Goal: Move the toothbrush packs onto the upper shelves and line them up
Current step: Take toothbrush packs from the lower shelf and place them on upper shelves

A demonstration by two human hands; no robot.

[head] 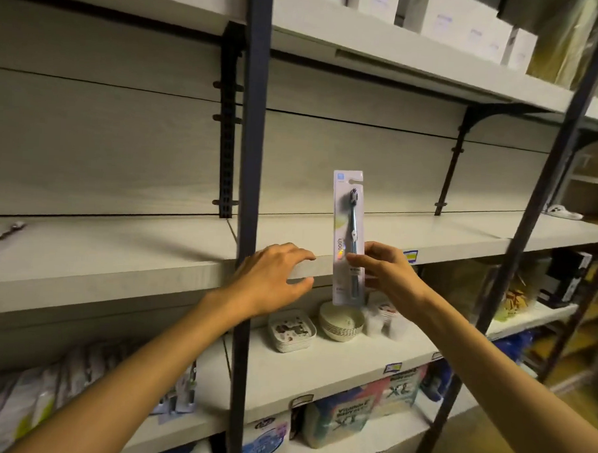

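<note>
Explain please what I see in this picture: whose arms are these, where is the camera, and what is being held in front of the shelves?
There is no machine here. The single picture comes from a camera worn on a person's head, looking forward and down, so the two bare arms are that person's own. The right hand pinches a toothbrush pack, holding it upright in front of the edge of the upper shelf. The left hand holds nothing; its fingers are spread and loosely bent, close to the shelf edge. On the next shelf down stand a stack of square dishes, a stack of round bowls and small cups. Lower left are more packs, blurred. White boxes stand on the top shelf.
</note>
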